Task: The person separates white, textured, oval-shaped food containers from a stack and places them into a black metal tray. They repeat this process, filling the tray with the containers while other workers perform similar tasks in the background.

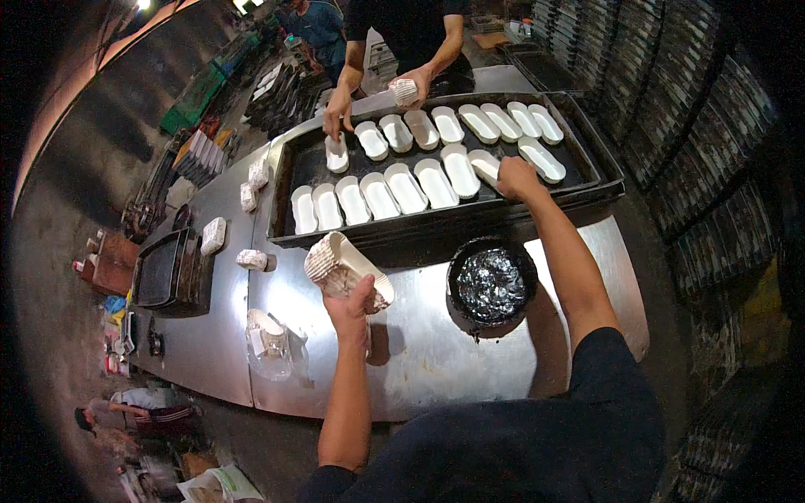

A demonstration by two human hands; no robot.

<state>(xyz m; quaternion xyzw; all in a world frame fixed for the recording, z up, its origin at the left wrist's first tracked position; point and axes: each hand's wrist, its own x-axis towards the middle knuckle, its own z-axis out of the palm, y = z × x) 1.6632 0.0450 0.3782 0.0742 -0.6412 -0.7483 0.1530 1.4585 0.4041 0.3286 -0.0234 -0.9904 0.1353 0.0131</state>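
My left hand (352,303) is wrapped round a stack of white, oblong, fluted paper baking cups (337,260), held above the metal table. Over the front right part of a large black baking tray (580,158), my right hand (518,178) has its fingers closed at the end of a single paper baking cup (484,166). The fingertips are partly hidden. Two rows of such cups stand in the tray. Across from me, a co-worker's hand (339,113) reaches down to a cup at the far left, while their other hand (417,84) holds a small stack.
A round black pan (454,285) with dark, shiny contents stands beside my right forearm. Wrapped packs (214,235) and a clear plastic bag (270,356) with cups lie on the left of the table (402,381). Black trays (159,272) sit farther left; tall racks (704,126) line the right.
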